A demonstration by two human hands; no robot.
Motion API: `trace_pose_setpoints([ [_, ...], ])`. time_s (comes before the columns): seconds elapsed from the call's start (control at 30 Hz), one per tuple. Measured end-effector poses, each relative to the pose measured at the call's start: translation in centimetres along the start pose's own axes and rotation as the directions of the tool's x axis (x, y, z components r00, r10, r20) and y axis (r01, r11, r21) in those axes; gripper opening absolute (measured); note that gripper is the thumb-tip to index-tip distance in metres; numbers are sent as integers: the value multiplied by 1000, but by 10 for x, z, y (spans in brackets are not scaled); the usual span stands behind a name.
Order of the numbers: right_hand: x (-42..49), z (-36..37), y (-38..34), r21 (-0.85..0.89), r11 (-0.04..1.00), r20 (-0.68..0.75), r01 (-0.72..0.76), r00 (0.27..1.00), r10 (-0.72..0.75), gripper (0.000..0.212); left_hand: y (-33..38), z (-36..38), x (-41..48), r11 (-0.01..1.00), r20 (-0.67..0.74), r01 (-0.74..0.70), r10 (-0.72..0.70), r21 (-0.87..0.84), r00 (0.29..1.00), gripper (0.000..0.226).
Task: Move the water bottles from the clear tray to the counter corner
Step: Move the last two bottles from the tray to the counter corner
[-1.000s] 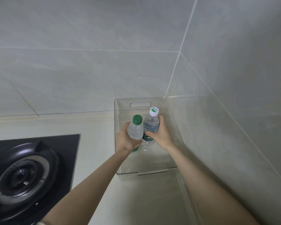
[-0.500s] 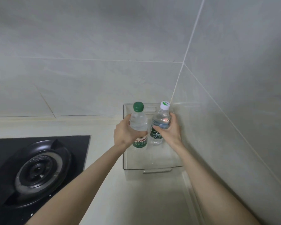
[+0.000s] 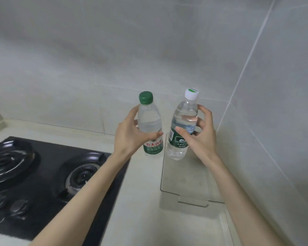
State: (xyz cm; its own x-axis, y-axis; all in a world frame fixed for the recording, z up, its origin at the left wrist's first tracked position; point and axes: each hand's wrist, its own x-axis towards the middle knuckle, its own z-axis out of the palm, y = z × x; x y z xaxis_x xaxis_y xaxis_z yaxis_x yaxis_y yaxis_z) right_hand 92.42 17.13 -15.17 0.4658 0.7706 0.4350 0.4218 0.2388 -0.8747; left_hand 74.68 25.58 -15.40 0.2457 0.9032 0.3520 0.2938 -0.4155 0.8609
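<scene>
Left hand (image 3: pixel 130 134) gripped green-capped bottle (image 3: pixel 149 121) at mid-body, upright, lifted, beside left edge of clear tray (image 3: pixel 185 176). Right hand (image 3: pixel 201 137) gripped white-capped bottle (image 3: pixel 183 125), slightly tilted, raised over tray's far end. Bottles close, apart. Tray sat on surface (image 3: pixel 140 201) in wall corner; gas hob (image 3: pixel 43 174) at left.

Kitchen counter (image 3: pixel 142 201), seen through one wide-angle camera worn on the person's head. It faces forward and down into the corner where two tiled walls (image 3: pixel 96 59) meet. The view is near: the left hand (image 3: pixel 130 137) and right hand (image 3: pixel 201 141) reach in from the bottom edge, with the stove (image 3: pixel 43 174) at left and the clear tray (image 3: pixel 185 180) at right.
</scene>
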Motion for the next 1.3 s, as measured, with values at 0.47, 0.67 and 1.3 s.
trace_pose_setpoints([
  [0.47,-68,128,-86,264,960,507,97,833,-224,72,-4,-166,-129,989,-409,141,-114,36,905,81],
  [0.67,-125,194,-130,376,920,655,107,672,-346,72,-7,-235,-214,980,-610,198,-146,18,779,73],
  [1.3,-432,431,-343,657,753,742,-40,207,-637,79,4,-528,-514,920,-949,391,-100,26,300,68],
])
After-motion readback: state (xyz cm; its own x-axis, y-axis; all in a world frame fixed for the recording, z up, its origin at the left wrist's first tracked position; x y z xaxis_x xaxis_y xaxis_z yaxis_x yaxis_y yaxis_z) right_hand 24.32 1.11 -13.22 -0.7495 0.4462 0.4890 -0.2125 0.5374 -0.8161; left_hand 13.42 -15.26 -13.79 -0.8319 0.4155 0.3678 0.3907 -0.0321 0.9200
